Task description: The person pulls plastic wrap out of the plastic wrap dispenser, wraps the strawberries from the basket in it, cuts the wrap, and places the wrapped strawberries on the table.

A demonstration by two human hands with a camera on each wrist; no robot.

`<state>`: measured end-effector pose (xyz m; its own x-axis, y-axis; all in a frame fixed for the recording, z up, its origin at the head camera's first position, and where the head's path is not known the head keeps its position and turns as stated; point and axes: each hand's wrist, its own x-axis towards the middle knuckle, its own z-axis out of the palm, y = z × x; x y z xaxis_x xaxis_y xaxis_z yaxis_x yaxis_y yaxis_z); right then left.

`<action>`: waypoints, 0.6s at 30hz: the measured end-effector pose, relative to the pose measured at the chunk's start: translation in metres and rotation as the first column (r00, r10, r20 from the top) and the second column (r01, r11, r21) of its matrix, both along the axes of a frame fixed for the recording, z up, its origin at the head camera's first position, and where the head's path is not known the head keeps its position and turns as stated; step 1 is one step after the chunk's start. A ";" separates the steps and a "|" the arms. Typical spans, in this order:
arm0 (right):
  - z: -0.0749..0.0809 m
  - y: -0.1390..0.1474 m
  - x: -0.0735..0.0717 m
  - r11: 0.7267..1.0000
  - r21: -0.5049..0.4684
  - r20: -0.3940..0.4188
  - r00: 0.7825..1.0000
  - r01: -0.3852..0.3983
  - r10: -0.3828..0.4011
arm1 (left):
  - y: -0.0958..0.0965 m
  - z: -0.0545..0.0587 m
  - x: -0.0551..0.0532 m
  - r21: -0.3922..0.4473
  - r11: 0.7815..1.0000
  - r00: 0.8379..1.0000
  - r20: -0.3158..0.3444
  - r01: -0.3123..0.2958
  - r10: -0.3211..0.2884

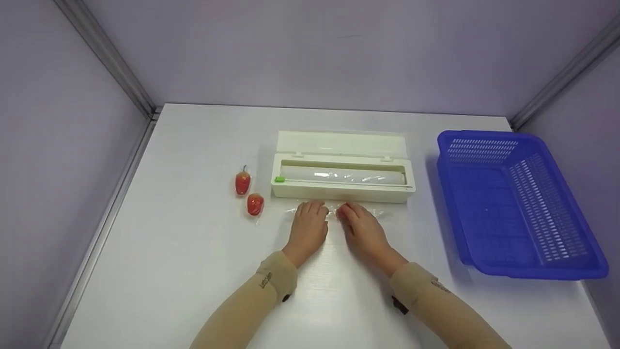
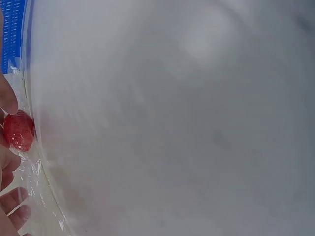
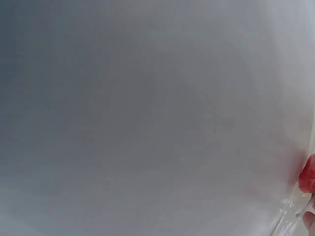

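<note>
A red fruit-like piece lies on a strip of clear plastic wrap in front of the white wrap box. My right hand holds the red piece with its fingertips, covering much of it. Just left of it, my left hand pinches the wrap, its fingers bent down over the film. In the left wrist view, the red piece looks shiny under the film, with fingertips beside it. The right wrist view catches only the edge of the red piece and a thin dark stem.
Two red pieces wrapped in film, one with a stem and one nearer, lie to the left. The box's lid is raised, showing a film roll and a green slider. A blue basket stands right.
</note>
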<state>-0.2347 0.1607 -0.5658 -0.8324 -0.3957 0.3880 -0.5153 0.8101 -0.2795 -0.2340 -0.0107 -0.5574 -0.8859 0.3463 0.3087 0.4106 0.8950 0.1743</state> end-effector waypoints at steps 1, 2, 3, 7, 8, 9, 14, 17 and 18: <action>-0.001 0.000 -0.003 1.000 0.000 0.006 1.000 -0.001 0.001 | 0.000 0.000 0.000 -0.004 1.000 1.000 -0.012 -0.005 0.005; -0.001 -0.001 -0.005 1.000 0.001 0.011 1.000 0.002 -0.002 | 0.000 0.000 0.000 -0.004 1.000 1.000 -0.024 -0.010 0.010; -0.002 -0.001 -0.007 1.000 0.003 0.010 1.000 0.004 -0.004 | 0.000 0.000 0.001 -0.002 1.000 0.999 -0.033 -0.013 0.013; -0.001 -0.002 -0.015 1.000 0.018 0.003 1.000 0.007 -0.007 | 0.000 0.002 0.003 0.040 0.999 0.999 -0.039 -0.004 0.005; 0.000 -0.002 -0.016 1.000 0.026 0.006 1.000 0.008 -0.008 | 0.001 0.003 0.003 0.061 0.998 1.000 -0.029 -0.001 0.002; 0.001 -0.002 -0.017 0.999 0.037 0.012 1.000 0.009 -0.009 | 0.001 0.003 0.003 0.079 0.997 1.000 -0.016 -0.001 0.002; 0.009 0.000 -0.012 0.998 0.061 0.013 1.000 0.009 -0.010 | 0.003 0.007 0.005 0.158 0.987 0.997 0.066 -0.038 0.028; 0.014 -0.001 -0.002 1.000 0.016 -0.070 0.998 -0.008 0.009 | 0.002 0.013 0.007 0.202 0.977 0.991 0.131 -0.066 0.039; 0.017 -0.002 0.001 1.000 -0.007 -0.104 0.995 -0.015 0.014 | 0.002 0.014 0.008 0.222 0.972 0.987 0.154 -0.072 0.038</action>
